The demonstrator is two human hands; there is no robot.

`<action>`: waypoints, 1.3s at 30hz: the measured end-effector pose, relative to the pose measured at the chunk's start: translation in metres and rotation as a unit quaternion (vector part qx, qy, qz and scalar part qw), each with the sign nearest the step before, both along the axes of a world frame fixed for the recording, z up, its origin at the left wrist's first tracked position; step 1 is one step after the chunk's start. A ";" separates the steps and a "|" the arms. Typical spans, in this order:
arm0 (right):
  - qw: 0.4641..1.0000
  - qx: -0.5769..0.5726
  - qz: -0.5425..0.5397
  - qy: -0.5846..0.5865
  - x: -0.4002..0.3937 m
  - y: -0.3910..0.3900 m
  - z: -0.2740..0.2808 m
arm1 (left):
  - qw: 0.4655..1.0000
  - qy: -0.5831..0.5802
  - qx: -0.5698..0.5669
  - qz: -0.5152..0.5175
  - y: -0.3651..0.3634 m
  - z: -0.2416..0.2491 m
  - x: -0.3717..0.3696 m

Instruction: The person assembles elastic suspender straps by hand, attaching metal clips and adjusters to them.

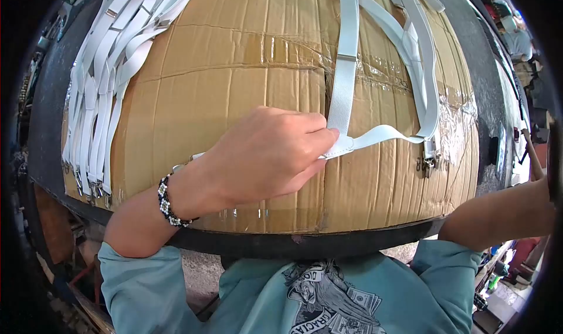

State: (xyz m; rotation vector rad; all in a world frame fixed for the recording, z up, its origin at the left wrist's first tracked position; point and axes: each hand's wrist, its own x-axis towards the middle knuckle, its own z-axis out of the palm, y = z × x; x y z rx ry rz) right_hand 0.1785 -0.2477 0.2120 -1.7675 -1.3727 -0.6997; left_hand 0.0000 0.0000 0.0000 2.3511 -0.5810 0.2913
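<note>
My left hand [275,149], with a beaded bracelet at the wrist, is closed over a pair of white suspenders [346,79]. Thumb and fingertips pinch the joint where a wide strap meets narrower end pieces. One end piece curves right to metal clips [429,163] lying on the cardboard; another strap end shows a little beside my left wrist. The wide strap runs away to the far edge, carrying a metal slider [346,56]. Off to the right stretches my right forearm [498,215], its hand outside the picture.
Flattened cardboard [234,46] with clear tape and creases covers the dark table [47,123]. A heap of white suspenders [105,82] with metal clips lies on the left. More white straps [404,41] loop at the far right. Blurred clutter stands around the table.
</note>
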 end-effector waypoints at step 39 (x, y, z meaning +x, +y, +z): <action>0.946 -0.152 -0.018 0.286 -0.134 0.031 -0.170 | 0.999 0.041 -0.012 -0.016 -0.010 -0.006 -0.005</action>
